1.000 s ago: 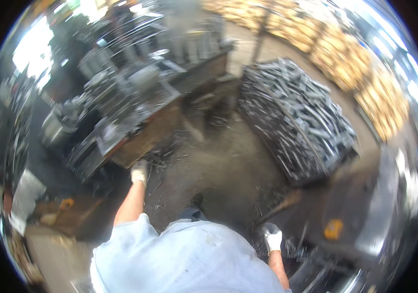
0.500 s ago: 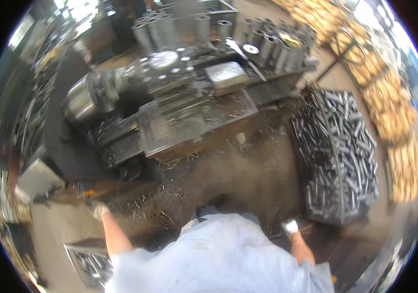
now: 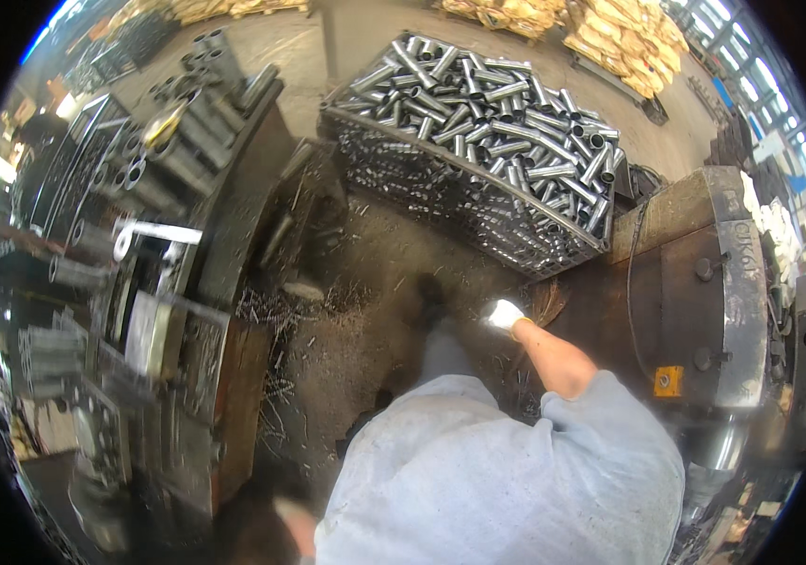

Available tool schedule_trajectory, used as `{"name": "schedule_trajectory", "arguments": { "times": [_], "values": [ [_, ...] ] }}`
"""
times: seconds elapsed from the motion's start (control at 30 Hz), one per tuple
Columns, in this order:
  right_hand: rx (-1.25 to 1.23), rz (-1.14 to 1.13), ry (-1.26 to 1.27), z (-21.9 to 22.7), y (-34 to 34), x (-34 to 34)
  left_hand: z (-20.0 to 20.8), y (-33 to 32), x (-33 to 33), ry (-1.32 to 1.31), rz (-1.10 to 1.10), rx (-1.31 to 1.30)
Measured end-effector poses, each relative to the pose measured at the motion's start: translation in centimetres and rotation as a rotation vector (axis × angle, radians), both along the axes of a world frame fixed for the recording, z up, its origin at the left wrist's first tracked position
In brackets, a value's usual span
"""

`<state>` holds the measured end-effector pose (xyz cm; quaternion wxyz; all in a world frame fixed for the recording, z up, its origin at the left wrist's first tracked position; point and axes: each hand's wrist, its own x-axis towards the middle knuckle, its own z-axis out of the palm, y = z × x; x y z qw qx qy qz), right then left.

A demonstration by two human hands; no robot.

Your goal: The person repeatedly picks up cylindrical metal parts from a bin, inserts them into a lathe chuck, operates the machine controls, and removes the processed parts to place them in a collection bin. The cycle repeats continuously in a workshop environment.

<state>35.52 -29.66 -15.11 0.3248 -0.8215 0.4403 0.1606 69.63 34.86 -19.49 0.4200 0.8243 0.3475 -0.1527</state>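
Note:
My right hand (image 3: 505, 315), in a white glove, hangs in front of my body over the dark floor. Its fingers do not show clearly enough to tell how they lie, and no held thing can be made out. Beyond it stands a large mesh crate (image 3: 464, 179) heaped with shiny metal tubes (image 3: 507, 118); hand and crate are apart. At the lower left edge my left hand (image 3: 288, 513) is smeared by motion beside the machine (image 3: 224, 414). Its fingers cannot be made out.
Several thicker tubes (image 3: 177, 169) stand on the machine at the left, near a white tool (image 3: 163, 232). Curled metal shavings (image 3: 276, 405) litter the floor beside it. A heavy metal cabinet (image 3: 676, 282) with a yellow block (image 3: 668, 381) stands at right. Wrapped bundles (image 3: 624, 42) lie beyond.
I have turned to the right. The machine has swung to the left of the view, the tube crate lies ahead, and the cabinet has come in at right. My left hand has dropped toward the lower edge.

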Motion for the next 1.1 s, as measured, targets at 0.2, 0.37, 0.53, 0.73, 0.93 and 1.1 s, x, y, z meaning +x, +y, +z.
{"name": "schedule_trajectory", "arguments": {
  "times": [0.2,0.37,0.53,0.73,0.93,1.1],
  "values": [
    [-0.174,-0.755,-0.263,1.9,-22.1,-5.2,0.8,-36.9,2.7,0.264,-0.935,-0.328],
    [-0.613,-0.991,-0.122,8.1,-47.3,-12.7,5.8,-59.6,0.7,0.269,-1.324,-0.373],
    [-0.567,-0.947,0.065,8.7,-60.9,-13.4,6.3,-70.5,-0.3,0.383,-1.486,-0.208],
    [-0.545,-0.753,0.294,5.0,-64.9,-8.6,9.3,-78.7,-1.5,0.343,-1.737,-0.049],
    [-0.612,-1.051,0.224,5.7,-67.5,-8.5,11.9,-90.9,-4.9,0.013,-2.002,-0.122],
    [-0.633,-1.112,-0.382,13.3,-54.8,-5.5,16.0,-103.2,-10.5,-0.593,-2.241,-0.155]
  ]
}}
